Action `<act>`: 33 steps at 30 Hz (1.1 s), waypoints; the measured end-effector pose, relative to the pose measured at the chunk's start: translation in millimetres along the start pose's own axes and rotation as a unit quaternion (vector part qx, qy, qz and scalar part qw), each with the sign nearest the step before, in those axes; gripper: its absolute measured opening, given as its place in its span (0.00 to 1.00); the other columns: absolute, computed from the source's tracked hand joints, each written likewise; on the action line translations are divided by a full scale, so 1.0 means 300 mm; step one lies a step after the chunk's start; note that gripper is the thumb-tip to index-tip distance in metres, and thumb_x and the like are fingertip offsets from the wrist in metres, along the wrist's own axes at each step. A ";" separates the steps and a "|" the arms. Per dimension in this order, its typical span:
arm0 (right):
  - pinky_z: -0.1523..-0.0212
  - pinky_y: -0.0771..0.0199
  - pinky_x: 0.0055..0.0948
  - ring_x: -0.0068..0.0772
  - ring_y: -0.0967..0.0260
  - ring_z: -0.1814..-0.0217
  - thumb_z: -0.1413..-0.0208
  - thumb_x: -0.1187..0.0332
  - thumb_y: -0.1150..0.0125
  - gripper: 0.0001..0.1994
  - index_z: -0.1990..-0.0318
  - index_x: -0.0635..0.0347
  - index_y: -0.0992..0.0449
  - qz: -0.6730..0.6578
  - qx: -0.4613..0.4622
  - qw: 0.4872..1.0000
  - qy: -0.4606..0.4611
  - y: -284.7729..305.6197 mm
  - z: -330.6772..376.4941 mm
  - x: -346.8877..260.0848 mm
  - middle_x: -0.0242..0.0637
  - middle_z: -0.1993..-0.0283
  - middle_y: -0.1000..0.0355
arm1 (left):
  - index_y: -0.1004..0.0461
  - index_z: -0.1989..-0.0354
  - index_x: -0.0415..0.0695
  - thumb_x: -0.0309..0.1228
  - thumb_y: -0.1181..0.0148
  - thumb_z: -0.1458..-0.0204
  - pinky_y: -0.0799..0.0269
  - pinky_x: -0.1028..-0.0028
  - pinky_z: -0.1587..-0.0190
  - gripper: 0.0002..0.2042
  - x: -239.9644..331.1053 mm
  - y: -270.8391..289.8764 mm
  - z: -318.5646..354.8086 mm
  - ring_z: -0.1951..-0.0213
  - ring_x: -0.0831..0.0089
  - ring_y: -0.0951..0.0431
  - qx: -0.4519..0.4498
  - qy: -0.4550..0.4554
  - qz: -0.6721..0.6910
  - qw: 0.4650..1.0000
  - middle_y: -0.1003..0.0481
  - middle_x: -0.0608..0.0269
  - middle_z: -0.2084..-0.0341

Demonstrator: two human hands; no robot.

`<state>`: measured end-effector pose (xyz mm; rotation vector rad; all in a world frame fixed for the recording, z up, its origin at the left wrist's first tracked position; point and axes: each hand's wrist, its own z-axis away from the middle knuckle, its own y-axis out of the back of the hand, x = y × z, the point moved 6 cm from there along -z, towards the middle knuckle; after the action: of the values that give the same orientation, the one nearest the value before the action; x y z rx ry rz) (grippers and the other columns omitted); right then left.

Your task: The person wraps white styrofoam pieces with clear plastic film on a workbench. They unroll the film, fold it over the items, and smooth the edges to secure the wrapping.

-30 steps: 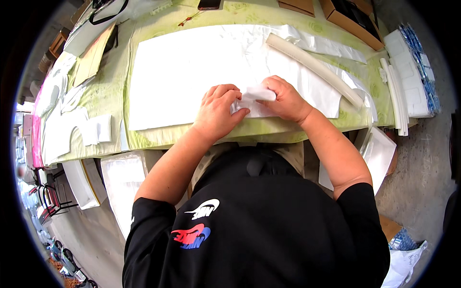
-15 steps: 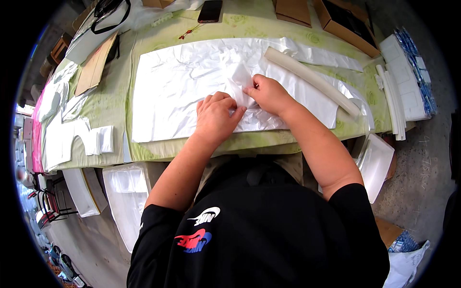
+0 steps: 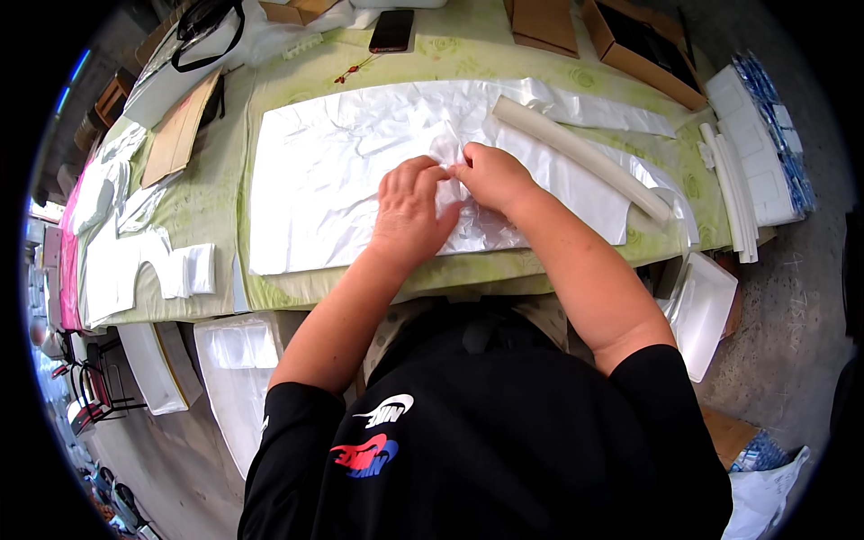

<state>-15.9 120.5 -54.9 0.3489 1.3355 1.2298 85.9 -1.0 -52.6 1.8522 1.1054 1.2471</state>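
Observation:
White, crinkled plastic film (image 3: 315, 198) lies in a wide stack over the near middle of the table. My left hand (image 3: 409, 205) rests on it, fingers stretched forward and thumb apart, its index fingertip close to the right hand's fingers. With its thumb and fingers pinched together, my right hand (image 3: 495, 178) grips a gathered fold of the film. A bunched, translucent part of the film stands up just beyond both hands. A pale tube-like roll (image 3: 580, 157) lies slantwise on the film, right of my right hand.
A green patterned cloth (image 3: 468, 58) covers the table. Beyond the film are a phone (image 3: 391, 31) and an open cardboard box (image 3: 643, 54). Cardboard (image 3: 183, 130) and folded white bags (image 3: 189, 270) lie left; thin white rolls (image 3: 733, 193) lie right. Plastic bins (image 3: 238, 360) stand below the edge.
My left hand has opened out from its bent pose and lifted its fingers off the fold. My right hand has shifted slightly left, still pinching. The upright fold of film has sunk lower.

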 end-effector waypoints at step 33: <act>0.35 0.35 0.43 0.46 0.31 0.37 0.54 0.75 0.35 0.14 0.58 0.53 0.22 0.011 0.176 0.927 0.331 -0.020 0.412 0.135 0.31 0.45 0.23 | 0.23 0.42 0.46 0.24 0.36 0.55 0.37 0.57 0.33 0.26 0.093 0.009 0.093 0.37 0.58 0.28 -0.108 -0.139 0.092 0.980 0.24 0.61 0.40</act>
<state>83.2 204.4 -45.5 0.1994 2.1554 1.1663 118.4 21.4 -48.7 1.9210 0.6361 1.1146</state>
